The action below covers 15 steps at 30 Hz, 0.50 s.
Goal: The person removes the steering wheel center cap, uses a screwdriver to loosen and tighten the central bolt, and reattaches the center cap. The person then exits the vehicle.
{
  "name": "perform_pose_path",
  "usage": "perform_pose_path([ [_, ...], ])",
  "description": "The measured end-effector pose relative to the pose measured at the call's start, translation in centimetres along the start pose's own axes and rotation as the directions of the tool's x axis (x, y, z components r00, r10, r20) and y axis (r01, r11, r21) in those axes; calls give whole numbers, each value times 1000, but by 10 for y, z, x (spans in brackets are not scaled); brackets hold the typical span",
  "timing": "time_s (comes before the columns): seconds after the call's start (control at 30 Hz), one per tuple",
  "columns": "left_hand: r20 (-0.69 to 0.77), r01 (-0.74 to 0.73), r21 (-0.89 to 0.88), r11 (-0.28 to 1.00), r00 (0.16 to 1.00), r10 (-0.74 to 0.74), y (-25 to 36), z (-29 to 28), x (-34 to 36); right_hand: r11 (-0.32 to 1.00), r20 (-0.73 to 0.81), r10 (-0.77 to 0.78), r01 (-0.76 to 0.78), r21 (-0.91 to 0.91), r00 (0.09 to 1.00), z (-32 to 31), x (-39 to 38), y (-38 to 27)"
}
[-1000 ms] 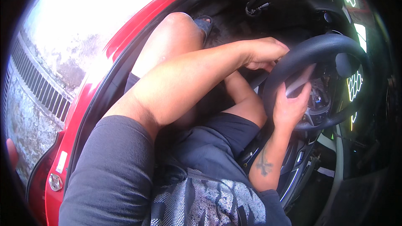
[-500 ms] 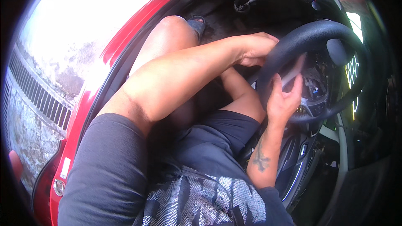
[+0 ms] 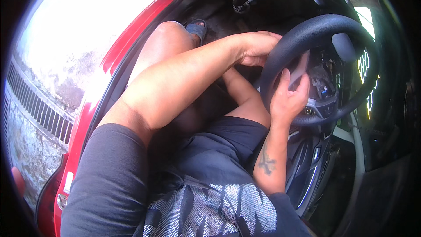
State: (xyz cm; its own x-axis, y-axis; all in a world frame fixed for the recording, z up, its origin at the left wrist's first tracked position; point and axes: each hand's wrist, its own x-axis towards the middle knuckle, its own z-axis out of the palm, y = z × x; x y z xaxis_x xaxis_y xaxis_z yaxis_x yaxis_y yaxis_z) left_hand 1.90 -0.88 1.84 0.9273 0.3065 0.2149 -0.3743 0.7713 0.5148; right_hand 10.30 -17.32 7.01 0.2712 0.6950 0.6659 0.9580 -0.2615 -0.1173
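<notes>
A dark steering wheel stands at the right, its centre open with wiring and bare parts showing. My left hand reaches across to the wheel's left side; its fingertips are hidden behind the rim. Below, my right hand is raised inside the rim, palm up, thumb and fingers on either side of a pale, flat, greyish-pink piece. The piece slants up through the wheel opening, and I cannot tell its exact kind. Silvery trim shows at the wheel's lower spoke, right of this hand.
The red door sill of the car runs along my left. Outside lie a floor grate and stained concrete. Pedals hang in the dark footwell ahead, beyond my sandalled foot. A centre console is at my right.
The whole view has shifted slightly, so the wheel and both hands appear a little farther left and higher. Both hands keep their places at the wheel. The pale piece looks less blurred.
</notes>
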Motion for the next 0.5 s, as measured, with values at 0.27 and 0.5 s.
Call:
perform_pose_path([
  [0.27,-50,-35,-1,999,998,35,-8,6,-10,999,49,24,-22,-47,998,-5,-2,-3],
  [0.5,-29,-15,-153,988,1000,11,-19,0,-4,983,52,144,-149,106,988,-1,-2,-12],
])
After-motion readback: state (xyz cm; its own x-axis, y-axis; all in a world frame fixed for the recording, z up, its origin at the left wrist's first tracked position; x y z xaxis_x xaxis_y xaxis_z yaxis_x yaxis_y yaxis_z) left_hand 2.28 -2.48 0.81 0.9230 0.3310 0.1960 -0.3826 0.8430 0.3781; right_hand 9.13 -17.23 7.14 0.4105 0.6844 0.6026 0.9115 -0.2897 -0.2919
